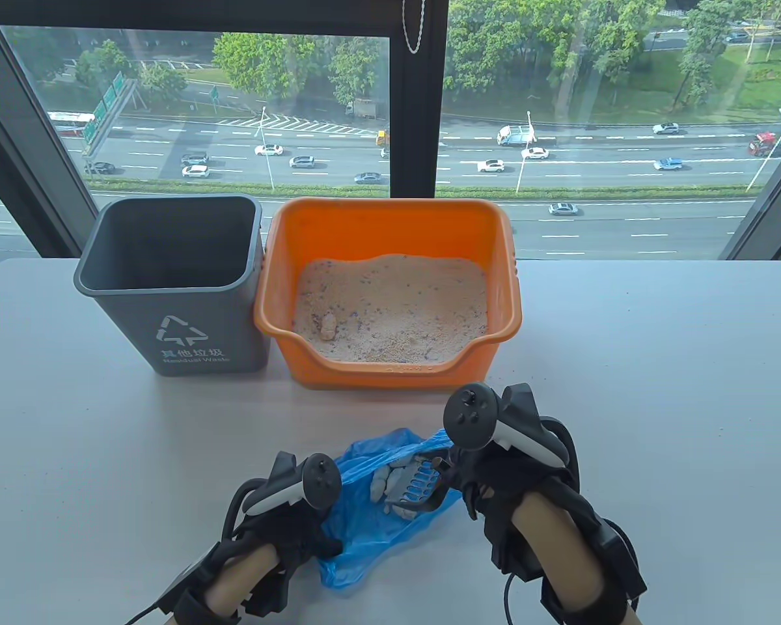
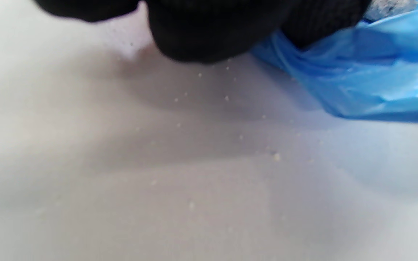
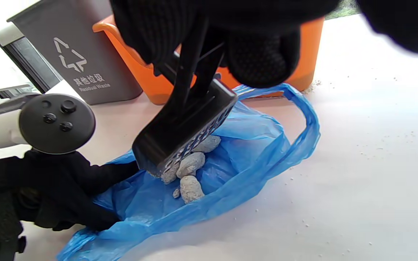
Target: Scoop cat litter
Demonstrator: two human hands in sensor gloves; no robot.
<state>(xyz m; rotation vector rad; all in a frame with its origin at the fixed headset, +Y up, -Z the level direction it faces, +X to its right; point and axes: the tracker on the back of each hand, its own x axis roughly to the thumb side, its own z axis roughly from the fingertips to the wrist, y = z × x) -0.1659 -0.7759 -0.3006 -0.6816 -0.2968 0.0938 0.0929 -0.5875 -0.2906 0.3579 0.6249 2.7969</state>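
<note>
A blue plastic bag (image 1: 371,508) (image 3: 245,159) (image 2: 376,76) lies open on the white table in front of the orange litter box (image 1: 390,293). My right hand (image 1: 488,475) grips the handle of a black slotted scoop (image 1: 420,488) (image 3: 183,127), tipped down into the bag. Several grey litter clumps (image 3: 191,170) (image 1: 387,485) lie in the bag at the scoop's edge. My left hand (image 1: 299,527) (image 3: 67,195) holds the bag's left edge. Pale litter (image 1: 397,312) fills the box, with one clump (image 1: 328,325) near its front left.
A grey waste bin (image 1: 169,280) (image 3: 67,54) stands left of the litter box, touching it. Fine litter grains (image 2: 227,98) (image 3: 376,145) are scattered on the table around the bag. A window lies behind the table's far edge.
</note>
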